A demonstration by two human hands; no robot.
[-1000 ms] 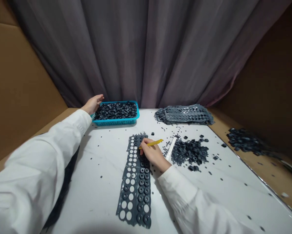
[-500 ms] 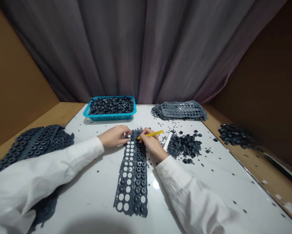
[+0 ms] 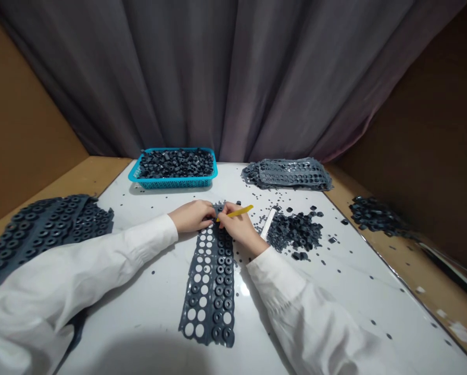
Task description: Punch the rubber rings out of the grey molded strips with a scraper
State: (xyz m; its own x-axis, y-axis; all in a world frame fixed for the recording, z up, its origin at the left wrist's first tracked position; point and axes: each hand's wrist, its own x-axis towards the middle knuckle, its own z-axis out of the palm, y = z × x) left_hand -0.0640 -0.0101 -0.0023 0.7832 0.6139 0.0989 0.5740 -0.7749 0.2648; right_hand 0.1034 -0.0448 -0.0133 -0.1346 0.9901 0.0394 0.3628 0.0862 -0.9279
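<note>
A long dark grey moulded rubber sheet [image 3: 210,291] lies lengthwise before me. Its right rows hold ring-shaped parts; its left rows are mostly round holes with the white table showing through. My right hand [image 3: 238,225] is closed around a slim yellow pen-like tool [image 3: 241,211], its tip pointing down and left at the sheet's far end. Beside that tip, my left hand [image 3: 194,215] has its fingers bent and close together, gripping the far part of the sheet. The fingertips hide the exact spot of contact.
A blue basket [image 3: 171,183] full of small dark pieces stands at the back. Stacked rubber sheets [image 3: 291,174] lie back right, more sheets [image 3: 49,224] at left. Right of my hand are a white strip [image 3: 268,224] and a heap of dark bits [image 3: 298,232]. Another pile [image 3: 377,216] sits far right.
My left hand has moved right along the sheet's far end, closer to the yellow tool, and its fingers have drawn together. The tool has shifted slightly left with my right hand.
</note>
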